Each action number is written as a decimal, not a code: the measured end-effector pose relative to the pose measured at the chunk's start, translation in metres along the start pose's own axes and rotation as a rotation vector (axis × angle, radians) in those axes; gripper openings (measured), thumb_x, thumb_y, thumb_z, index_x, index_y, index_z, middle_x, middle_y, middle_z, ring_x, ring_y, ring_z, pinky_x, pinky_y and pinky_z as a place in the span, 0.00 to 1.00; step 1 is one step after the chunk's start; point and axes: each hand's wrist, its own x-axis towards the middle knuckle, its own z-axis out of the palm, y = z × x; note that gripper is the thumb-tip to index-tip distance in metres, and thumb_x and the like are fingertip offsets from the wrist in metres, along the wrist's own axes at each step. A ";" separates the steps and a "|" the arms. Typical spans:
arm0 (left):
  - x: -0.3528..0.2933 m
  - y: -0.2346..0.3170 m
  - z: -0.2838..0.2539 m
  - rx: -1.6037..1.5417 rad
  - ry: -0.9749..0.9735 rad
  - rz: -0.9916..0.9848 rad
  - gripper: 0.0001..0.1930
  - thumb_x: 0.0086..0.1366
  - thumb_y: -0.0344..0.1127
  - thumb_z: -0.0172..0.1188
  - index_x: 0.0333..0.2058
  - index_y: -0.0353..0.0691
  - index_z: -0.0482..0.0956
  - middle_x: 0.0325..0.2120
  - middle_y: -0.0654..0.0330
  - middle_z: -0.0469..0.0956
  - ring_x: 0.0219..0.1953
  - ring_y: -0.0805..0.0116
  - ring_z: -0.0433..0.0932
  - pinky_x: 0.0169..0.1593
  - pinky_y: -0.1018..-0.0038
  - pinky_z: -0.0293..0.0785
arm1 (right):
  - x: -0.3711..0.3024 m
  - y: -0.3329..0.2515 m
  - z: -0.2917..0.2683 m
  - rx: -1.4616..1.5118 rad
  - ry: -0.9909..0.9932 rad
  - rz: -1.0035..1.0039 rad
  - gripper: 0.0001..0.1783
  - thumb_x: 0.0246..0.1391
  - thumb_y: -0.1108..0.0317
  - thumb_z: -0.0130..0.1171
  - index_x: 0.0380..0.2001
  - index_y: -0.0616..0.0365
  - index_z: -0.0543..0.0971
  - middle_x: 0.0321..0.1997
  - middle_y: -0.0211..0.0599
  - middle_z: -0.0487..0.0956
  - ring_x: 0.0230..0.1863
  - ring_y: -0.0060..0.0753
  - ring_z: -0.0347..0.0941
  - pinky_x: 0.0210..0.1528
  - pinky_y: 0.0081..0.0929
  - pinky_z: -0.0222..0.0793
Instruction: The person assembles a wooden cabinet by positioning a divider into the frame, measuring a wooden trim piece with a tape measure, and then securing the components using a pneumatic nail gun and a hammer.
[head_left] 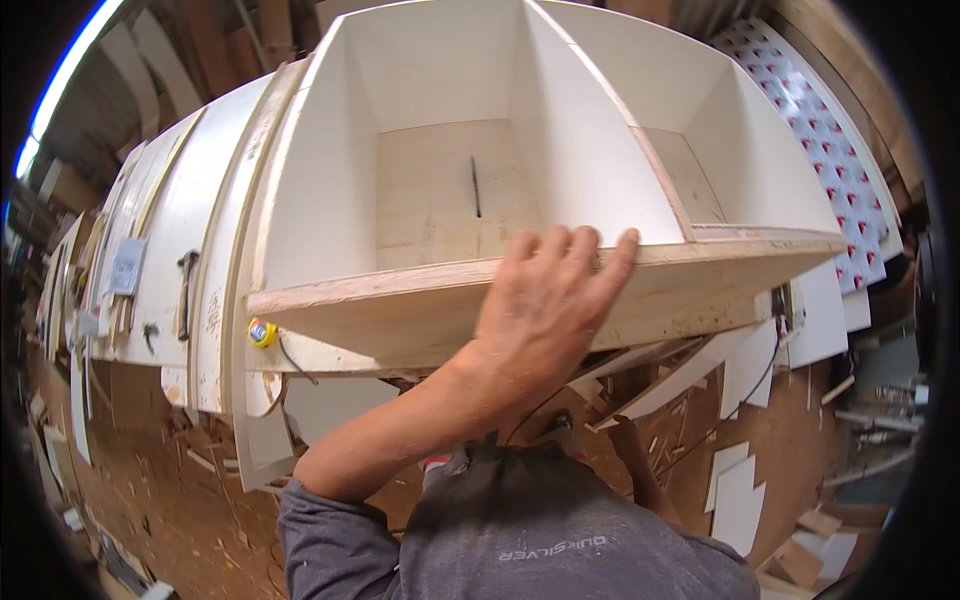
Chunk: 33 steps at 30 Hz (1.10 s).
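A white-lined, open-fronted wooden cabinet (pixel 440 290) with a divider stands before me on a work surface. My left hand (pixel 545 300) lies across its near edge, with the fingers curled over the rim into the opening. A dark slot or mark (pixel 475 188) shows on the bare wood inside the larger compartment. My right hand (pixel 625 437) hangs low beside my body near the white offcuts; it is small and dark here, so its fingers cannot be made out. A yellow tape measure (pixel 262 333) sits close to the cabinet's left corner.
A hammer (pixel 187 295) lies on the white panels (pixel 225 150) at the left. Patterned sheeting (pixel 800 130) leans at the right. Offcuts (pixel 735 495) and wood scraps litter the brown floor (pixel 370 460). A dark cable (pixel 745 400) runs down at the right.
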 end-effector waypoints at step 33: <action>-0.170 -0.132 0.125 -0.656 1.360 -1.521 0.36 0.74 0.58 0.37 0.68 0.34 0.47 0.65 0.47 0.55 0.65 0.57 0.60 0.66 0.60 0.59 | 0.085 -0.217 -0.407 -0.222 1.077 -0.780 0.37 0.71 0.47 0.26 0.31 0.66 0.77 0.32 0.44 0.78 0.40 0.46 0.73 0.53 0.51 0.66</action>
